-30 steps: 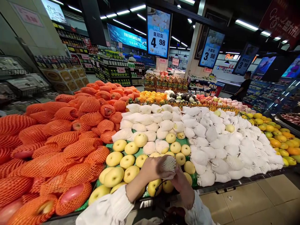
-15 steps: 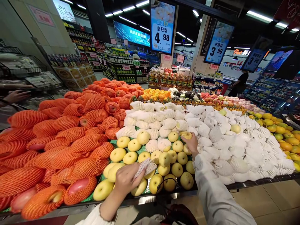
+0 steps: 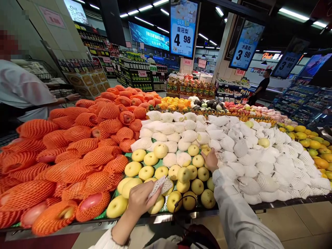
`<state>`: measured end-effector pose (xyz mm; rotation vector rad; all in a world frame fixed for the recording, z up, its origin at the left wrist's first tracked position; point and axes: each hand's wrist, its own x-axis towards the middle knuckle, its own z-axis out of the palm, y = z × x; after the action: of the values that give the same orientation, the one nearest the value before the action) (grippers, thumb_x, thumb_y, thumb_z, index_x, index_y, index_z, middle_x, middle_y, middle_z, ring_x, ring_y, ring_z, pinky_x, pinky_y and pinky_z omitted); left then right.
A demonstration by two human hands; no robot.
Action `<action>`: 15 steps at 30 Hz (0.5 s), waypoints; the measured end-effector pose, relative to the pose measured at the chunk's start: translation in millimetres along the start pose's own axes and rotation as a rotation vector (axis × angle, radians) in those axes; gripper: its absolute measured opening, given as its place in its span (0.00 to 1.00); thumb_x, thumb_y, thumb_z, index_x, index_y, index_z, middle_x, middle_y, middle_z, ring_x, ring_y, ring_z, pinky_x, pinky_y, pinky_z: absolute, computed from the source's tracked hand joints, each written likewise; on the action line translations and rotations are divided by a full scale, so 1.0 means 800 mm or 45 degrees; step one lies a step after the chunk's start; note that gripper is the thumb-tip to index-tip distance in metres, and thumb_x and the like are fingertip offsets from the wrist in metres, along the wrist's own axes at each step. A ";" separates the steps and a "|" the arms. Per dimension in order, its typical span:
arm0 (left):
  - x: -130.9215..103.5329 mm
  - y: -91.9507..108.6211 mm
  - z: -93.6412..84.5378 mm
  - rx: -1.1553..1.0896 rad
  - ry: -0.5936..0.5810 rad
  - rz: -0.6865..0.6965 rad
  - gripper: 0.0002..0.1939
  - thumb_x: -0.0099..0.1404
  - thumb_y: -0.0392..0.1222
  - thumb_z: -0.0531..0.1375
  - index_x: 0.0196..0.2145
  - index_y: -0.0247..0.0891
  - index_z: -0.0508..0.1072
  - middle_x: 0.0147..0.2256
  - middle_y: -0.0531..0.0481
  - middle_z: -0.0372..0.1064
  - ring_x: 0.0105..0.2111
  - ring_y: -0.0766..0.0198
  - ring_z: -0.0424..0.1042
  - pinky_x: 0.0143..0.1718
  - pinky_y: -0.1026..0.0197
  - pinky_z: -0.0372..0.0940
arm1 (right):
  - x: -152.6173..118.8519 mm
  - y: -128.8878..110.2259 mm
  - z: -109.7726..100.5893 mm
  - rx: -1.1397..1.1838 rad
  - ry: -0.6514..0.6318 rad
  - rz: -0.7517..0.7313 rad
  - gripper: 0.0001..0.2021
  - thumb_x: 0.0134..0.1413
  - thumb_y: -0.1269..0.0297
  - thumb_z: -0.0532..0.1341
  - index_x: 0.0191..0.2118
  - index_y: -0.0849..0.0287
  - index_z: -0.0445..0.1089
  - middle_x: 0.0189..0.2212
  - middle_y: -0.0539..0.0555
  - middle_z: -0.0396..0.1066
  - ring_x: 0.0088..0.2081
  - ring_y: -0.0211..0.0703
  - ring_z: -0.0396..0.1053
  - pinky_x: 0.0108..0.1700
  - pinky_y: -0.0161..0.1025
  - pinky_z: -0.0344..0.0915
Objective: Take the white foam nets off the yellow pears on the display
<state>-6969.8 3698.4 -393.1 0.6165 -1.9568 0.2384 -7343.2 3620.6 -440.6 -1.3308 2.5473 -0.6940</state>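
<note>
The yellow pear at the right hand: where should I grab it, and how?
I'd probably cup the pear around its round sides, from above: its upper part is uncovered, while other fruit sits close beside it. The right hand hides its near side.

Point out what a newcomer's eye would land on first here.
The heap of fruit in orange nets, filling the left of the stand, would probably catch the eye first. In the middle, the left hand holds a white net over bare yellow fruit, while the right hand touches another yellow fruit farther back. At the top centre hangs a blue price sign.
</note>
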 end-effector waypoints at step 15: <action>0.007 0.068 0.046 -0.977 -0.800 -0.276 0.13 0.68 0.33 0.58 0.49 0.42 0.72 0.61 0.37 0.66 0.55 0.53 0.74 0.53 0.52 0.75 | -0.316 0.008 -0.083 1.226 -0.446 -0.118 0.19 0.44 0.49 0.79 0.43 0.48 0.83 0.44 0.57 0.80 0.46 0.59 0.77 0.53 0.56 0.75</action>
<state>-7028.8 3727.5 -399.6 0.3966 -2.3137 -0.9055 -7225.4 3850.5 -398.6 -1.0647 1.5138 -1.3223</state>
